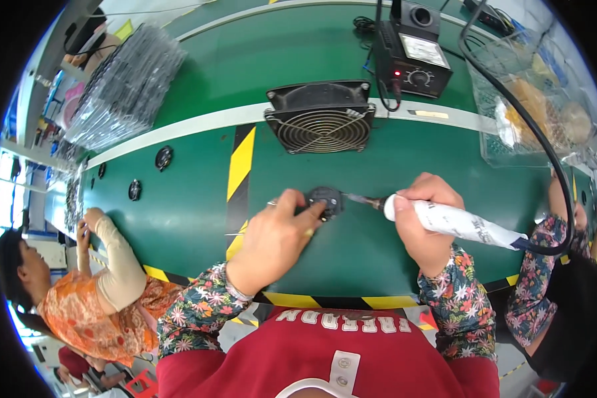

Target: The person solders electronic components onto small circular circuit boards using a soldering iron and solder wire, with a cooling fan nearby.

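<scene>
Fingers of the right hand (428, 222) clamped around the pale-wrapped handle of a soldering iron (467, 223); those of the left hand (272, 240) bent together, with fingertips on the left side of a round black part (326, 201). Grip beneath the part hidden.

Largest first. Green workbench (351, 259) spans the scene, crossed at mid-left by yellow-and-black tape (241, 162) running near to far. One co-worker (99, 312) in orange sits at left; another's floral sleeve (534, 278) shows at right. Far left: stack of clear plastic trays (129, 86). Far right: clear bin (504, 142) with pale and yellowish contents.

Black fan (320, 126) behind a wire guard stands far of the hands, round grille facing near. Right of it, farther off, black soldering station (414, 61), red light lit.

Iron's long axis slopes gently, from far-left tip to near-right end; tip points left, at the part's right side. Contact cannot be told. Black cable (562, 186) leaves the handle's right end and arches far.

Round part rests between the hands, near side of the fan; roughly circular outline, no clear long axis. Smaller dark round pieces (164, 158) lie scattered at left. Thin pale rod or wire (233, 234) juts left beside the left hand.
</scene>
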Tool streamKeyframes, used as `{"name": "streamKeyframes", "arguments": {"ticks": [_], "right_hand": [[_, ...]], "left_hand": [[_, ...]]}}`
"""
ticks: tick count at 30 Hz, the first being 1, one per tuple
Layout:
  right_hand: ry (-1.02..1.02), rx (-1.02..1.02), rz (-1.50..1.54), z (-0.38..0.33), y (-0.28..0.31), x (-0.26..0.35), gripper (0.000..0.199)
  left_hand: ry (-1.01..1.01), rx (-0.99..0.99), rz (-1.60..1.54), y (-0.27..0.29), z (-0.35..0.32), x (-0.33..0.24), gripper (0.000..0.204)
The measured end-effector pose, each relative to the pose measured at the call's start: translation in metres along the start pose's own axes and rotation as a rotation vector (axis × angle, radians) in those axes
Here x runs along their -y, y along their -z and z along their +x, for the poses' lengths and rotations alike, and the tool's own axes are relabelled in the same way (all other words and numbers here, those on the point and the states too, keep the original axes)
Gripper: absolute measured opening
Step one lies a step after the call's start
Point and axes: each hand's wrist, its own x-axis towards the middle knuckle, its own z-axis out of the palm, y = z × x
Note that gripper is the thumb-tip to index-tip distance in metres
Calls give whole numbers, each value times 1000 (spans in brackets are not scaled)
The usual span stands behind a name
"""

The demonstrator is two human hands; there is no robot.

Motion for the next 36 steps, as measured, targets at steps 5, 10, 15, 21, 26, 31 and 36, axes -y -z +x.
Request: {"name": "streamKeyframes", "arguments": {"ticks": [5, 10, 15, 21, 26, 31, 36], "right_hand": [[-11, 36, 18, -1, 1, -6, 11], [1, 47, 16, -2, 0, -9, 12], [0, 79, -20, 0, -1, -10, 14], [-24, 84, -47, -2, -4, -12, 16], [-41, 108, -78, -1, -4, -9, 15], [-13, 149, -83, -1, -3, -10, 11], [-25, 140, -88, -2, -4, -10, 11]], "left_hand": [[-32, 54, -34, -5, 11, -10, 26], [-83, -133, -419, 30, 35, -4, 19], [-296, -416, -733, 6, 45, 16, 35], [-143, -307, -899, -14, 34, 16, 58], [-180, -293, -870, -17, 35, 17, 56], [-231, -295, -811, -19, 35, 18, 54], [-240, -296, -825, -23, 36, 17, 48]]}}
